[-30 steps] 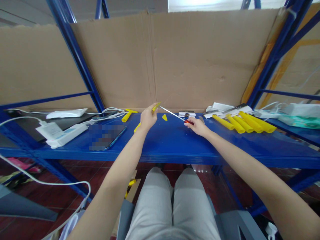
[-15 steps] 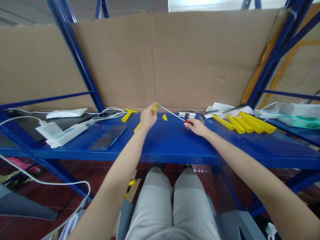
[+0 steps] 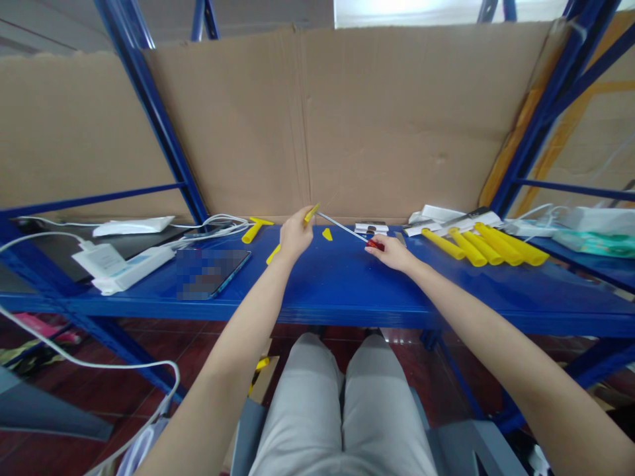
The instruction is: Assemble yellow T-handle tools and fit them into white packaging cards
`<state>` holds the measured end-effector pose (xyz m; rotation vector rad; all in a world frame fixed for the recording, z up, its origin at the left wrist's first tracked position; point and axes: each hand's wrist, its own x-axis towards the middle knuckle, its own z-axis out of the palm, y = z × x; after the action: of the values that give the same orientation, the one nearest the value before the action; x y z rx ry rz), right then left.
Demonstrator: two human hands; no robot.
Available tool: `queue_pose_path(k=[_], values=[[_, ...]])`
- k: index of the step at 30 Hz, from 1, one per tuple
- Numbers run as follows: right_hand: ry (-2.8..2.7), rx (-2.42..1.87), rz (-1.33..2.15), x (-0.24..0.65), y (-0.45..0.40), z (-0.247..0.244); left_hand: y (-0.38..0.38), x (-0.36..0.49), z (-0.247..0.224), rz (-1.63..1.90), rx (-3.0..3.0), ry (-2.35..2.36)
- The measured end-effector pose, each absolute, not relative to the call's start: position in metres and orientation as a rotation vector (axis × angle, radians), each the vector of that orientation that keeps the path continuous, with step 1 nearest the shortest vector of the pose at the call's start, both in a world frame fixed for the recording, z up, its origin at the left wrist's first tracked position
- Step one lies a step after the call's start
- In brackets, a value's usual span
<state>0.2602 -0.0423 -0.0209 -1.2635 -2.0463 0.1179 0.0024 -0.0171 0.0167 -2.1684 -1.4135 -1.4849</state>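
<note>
Sitting at the blue worktop [image 3: 347,277] rn, both hands busy mid-frame. My L hand [image 3: 296,233], just L of center, is closing its fingers around a yellow tool [image 3: 311,213], w/ the head sticking out up top. A yellow end [image 3: 272,253] is also peeking out on the lower L side of that fist; can't tell if it's the same pc. My R hand [image 3: 394,252], R of center, is gripping a screwdriver [image 3: 342,227] by its red handle [image 3: 376,244], fingers wrapped round it. Its metal shaft is slanting up-L, tip right at the yellow head; too small to tell if they're actually touching.

A small yellow pc [image 3: 327,234] is lying btwn my hands, & a yellow T-shaped tool [image 3: 254,229] is resting L of my L hand, near the cables [image 3: 223,221]. Lower L of that, a phone [image 3: 213,272] is lying flat, screen pixelated, w/ a white power strip [image 3: 133,270] farther L. Over mid-R, 5 yellow handles [image 3: 497,243] are lying in a row, approx. side by side, next to some white packaging [image 3: 431,213].
</note>
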Motion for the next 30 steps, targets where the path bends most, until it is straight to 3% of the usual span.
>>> queue_pose_path(k=[9, 21, 30], values=[[-2.093, -1.432, -0.058, 0.274, -0.037, -0.018, -0.014, 0.004, 0.013, -1.327, -2.245, -1.393], [-2.215, -1.643, -0.146, 0.287, -0.038, -0.017, -0.021, 0.007, 0.014, -0.351, -2.549, -1.657], [-2.208, -1.708, -0.127, 0.284, -0.039, -0.015, -0.017, 0.005, 0.012, -0.234, -2.670, -1.568]])
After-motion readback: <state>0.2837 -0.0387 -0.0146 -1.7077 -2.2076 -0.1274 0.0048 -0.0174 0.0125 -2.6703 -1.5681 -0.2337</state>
